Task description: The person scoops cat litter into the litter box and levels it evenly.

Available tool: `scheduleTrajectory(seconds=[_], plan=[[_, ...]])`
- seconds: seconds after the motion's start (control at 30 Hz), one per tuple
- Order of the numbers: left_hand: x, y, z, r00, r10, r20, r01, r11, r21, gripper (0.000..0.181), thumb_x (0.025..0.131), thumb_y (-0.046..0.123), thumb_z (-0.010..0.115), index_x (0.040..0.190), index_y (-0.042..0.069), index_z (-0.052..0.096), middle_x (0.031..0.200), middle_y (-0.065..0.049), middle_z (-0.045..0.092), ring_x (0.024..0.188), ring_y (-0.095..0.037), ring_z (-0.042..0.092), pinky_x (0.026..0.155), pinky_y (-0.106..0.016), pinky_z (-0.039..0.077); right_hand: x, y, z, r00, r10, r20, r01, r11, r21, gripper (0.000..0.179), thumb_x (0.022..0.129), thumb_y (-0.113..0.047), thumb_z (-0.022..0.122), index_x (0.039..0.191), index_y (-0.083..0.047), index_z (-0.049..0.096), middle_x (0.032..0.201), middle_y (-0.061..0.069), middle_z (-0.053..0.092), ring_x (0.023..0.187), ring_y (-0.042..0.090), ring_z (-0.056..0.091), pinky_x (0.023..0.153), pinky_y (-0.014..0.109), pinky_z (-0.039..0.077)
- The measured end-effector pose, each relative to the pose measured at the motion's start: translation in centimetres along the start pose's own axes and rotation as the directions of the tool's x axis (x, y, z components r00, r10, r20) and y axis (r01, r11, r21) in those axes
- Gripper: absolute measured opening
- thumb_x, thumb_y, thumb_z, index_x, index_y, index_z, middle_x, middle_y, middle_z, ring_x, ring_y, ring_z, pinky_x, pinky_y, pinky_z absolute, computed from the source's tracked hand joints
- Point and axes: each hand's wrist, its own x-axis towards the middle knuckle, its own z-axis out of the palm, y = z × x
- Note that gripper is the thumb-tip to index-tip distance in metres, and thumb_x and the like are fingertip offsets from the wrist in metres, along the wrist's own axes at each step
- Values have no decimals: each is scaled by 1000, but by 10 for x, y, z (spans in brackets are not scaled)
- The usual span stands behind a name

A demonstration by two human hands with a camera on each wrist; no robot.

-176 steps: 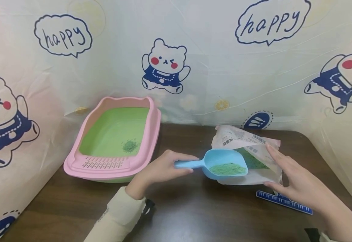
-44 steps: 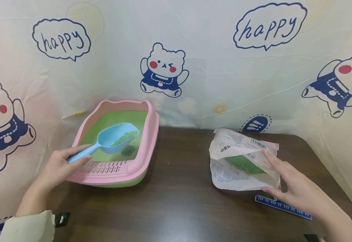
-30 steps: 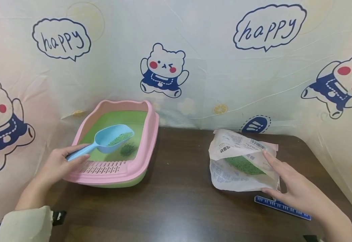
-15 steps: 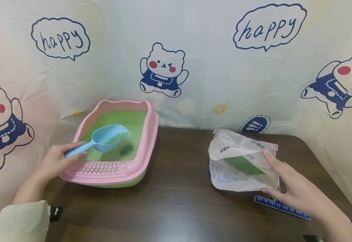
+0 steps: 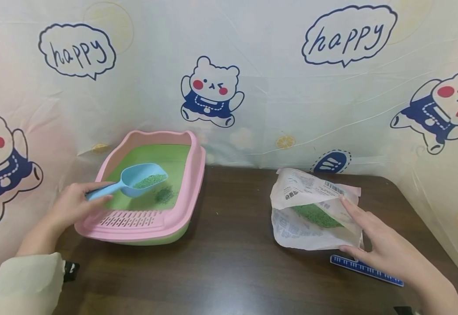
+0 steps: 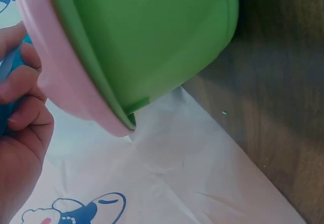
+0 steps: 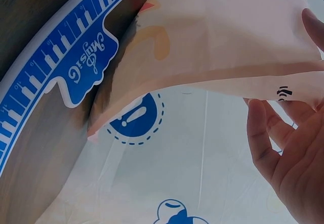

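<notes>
In the head view my left hand (image 5: 69, 205) grips the handle of a light-blue litter scoop (image 5: 129, 176). Green litter lies in its bowl, which hovers over the litter box (image 5: 196, 175), a green tray with a pink rim. A small pile of green litter (image 5: 164, 195) rests on the tray floor. In the left wrist view, curled fingers (image 6: 25, 95) wrap the scoop handle behind the pink rim. My right hand (image 5: 382, 240) holds the side of a white cat litter bag (image 5: 297, 229), its mouth gaping on green litter. Fingers reach behind the bag in the right wrist view.
A blue ruler with piano keys (image 5: 367, 270) lies on the dark wooden table (image 5: 229, 245) below the bag. A perforated pink grid (image 5: 128, 218) forms the box's near edge. A printed curtain (image 5: 260, 87) borders the table at back and sides.
My left hand has carried the filled scoop leftward from the bag to above the litter box. Lately it has drifted slightly left. The right hand stays at the bag.
</notes>
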Motion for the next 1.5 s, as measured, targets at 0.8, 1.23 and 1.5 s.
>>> scheduleTrajectory(seconds=[0.8, 1.23, 1.5], plan=[[36, 8, -14, 989, 104, 108, -117, 986, 119, 35, 83, 12, 78, 114, -4, 72, 85, -9, 73, 62, -8, 47, 57, -23, 41, -2, -1, -2, 999, 23, 25, -23, 1000, 7, 113, 69, -32, 91, 159, -18, 23, 124, 9, 61, 98, 15, 55, 75, 34, 55], [52, 17, -26, 965, 86, 249, -133, 975, 180, 33, 85, 13, 76, 114, -2, 72, 92, -10, 72, 76, -18, 55, 66, -30, 46, -1, 0, -3, 1000, -2, 13, 2, 1000, -10, 114, 68, -29, 92, 159, -18, 25, 125, 8, 61, 99, 13, 54, 79, 21, 50], [61, 19, -28, 954, 109, 280, -178, 955, 238, 32, 84, 11, 76, 113, -2, 73, 86, -4, 70, 75, -18, 52, 67, -33, 43, 0, -1, -2, 1000, -9, 14, 10, 1000, -11, 113, 68, -27, 91, 159, -17, 25, 121, 8, 62, 97, 14, 55, 75, 32, 54]])
